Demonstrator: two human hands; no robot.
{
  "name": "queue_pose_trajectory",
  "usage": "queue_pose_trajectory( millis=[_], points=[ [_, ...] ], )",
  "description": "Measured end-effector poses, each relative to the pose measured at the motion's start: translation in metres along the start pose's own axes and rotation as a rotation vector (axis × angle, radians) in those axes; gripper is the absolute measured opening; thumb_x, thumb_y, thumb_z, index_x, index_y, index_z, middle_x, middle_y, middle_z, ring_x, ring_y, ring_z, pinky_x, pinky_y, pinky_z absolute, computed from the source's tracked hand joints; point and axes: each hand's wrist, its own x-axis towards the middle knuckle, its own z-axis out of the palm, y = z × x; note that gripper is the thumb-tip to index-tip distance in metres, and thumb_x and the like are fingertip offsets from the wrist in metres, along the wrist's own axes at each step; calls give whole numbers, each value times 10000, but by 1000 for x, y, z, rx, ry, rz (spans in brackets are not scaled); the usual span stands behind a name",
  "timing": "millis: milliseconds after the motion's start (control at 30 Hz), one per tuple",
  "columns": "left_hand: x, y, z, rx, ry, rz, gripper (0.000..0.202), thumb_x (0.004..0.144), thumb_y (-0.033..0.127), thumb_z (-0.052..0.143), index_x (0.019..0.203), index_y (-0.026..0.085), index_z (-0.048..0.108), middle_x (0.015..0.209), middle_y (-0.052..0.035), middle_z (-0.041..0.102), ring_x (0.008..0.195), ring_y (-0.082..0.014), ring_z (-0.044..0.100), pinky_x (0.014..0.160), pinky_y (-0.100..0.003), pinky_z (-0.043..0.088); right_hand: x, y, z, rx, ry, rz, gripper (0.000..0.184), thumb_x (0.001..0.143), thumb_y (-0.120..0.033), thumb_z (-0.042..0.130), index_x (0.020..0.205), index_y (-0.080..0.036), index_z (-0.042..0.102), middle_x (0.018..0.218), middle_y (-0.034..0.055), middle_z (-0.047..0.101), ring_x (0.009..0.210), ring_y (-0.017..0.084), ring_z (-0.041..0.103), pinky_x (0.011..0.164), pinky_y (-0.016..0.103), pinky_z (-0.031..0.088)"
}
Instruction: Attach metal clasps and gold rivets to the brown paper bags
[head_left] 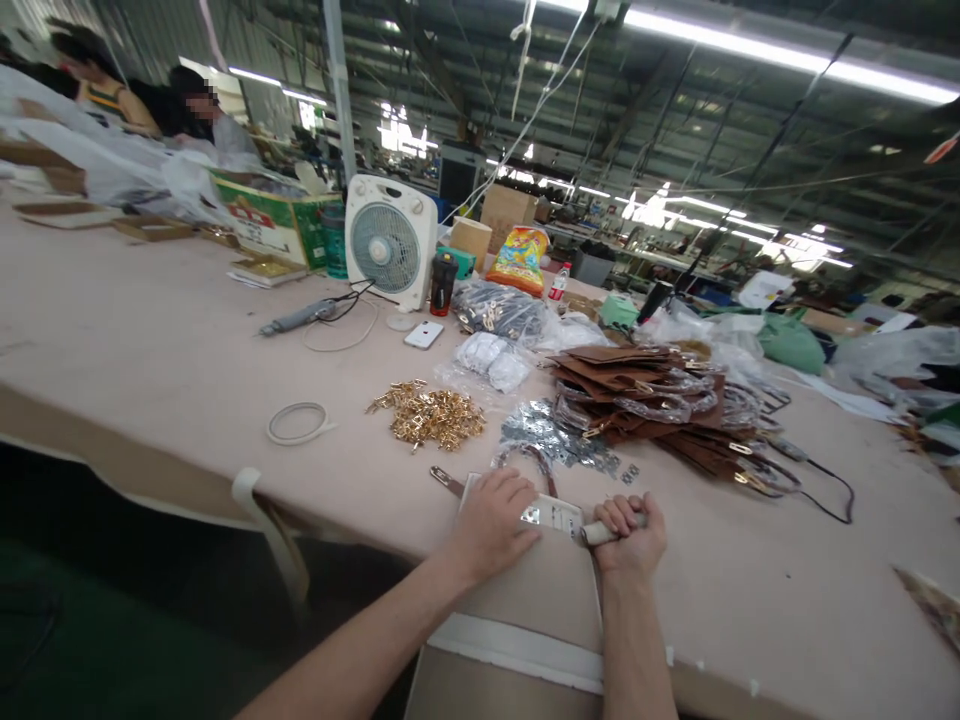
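Observation:
My left hand (491,520) lies palm down on a small white plate (556,515) near the table's front edge, fingers curled over it and over a brown strap (448,481) that sticks out to the left. My right hand (630,530) is a fist wrapped round a white tool handle (600,534) whose tip meets the white plate. Just beyond the hands lie small silver metal pieces (551,440), a heap of gold metal fittings (431,413) and a stack of brown leather straps with clear wrapping (645,400).
A ring of white tape (298,423), a white phone (424,334), a desk fan (390,245), a dark bottle (442,283), bags of parts (499,310) and a cable (825,480) lie on the pink table (150,340). Other people sit far left at the back (112,95).

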Motion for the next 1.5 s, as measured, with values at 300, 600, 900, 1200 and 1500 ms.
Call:
queue_pose_trajectory(
  millis=[300, 600, 900, 1200, 1500],
  points=[
    [-3, -13, 4, -121, 46, 11, 164, 927, 257, 736, 1089, 260, 764, 1282, -32, 720, 1203, -232, 616, 1107, -438, 448, -3, 1, 1, -4, -2, 2, 387, 814, -364, 792, 728, -211, 447, 524, -140, 331, 375, 36, 289, 375, 148, 309],
    [1, -19, 9, -130, 50, -4, 182, 896, 251, 757, 1077, 260, 778, 1305, -27, 736, 1206, -228, 655, 1103, -445, 463, -18, -6, 34, -102, -76, -164, 328, 892, -365, 705, 711, -206, 483, 514, -113, 345, 384, 50, 253, 376, 176, 289],
    [2, -22, 10, -172, 99, -47, 152, 859, 270, 820, 994, 228, 764, 1234, -44, 763, 1150, -235, 694, 1077, -429, 502, -13, 40, 99, -397, -215, -227, 432, 927, -494, 723, 708, -211, 482, 515, -103, 399, 369, 53, 317, 363, 175, 262],
    [3, -24, 8, -141, 71, -25, 150, 875, 312, 814, 994, 241, 756, 1232, -39, 760, 1165, -229, 685, 1050, -420, 500, -9, 64, 93, -477, -210, -147, 460, 928, -522, 721, 704, -214, 464, 511, -107, 391, 361, 50, 309, 342, 169, 262],
    [2, -21, 7, -136, 68, -10, 141, 889, 288, 798, 994, 234, 723, 1241, -34, 748, 1174, -245, 663, 1059, -431, 467, -10, 64, 93, -441, -235, -108, 439, 916, -466, 730, 694, -223, 439, 503, -116, 346, 368, 53, 272, 339, 164, 236]
  ],
)
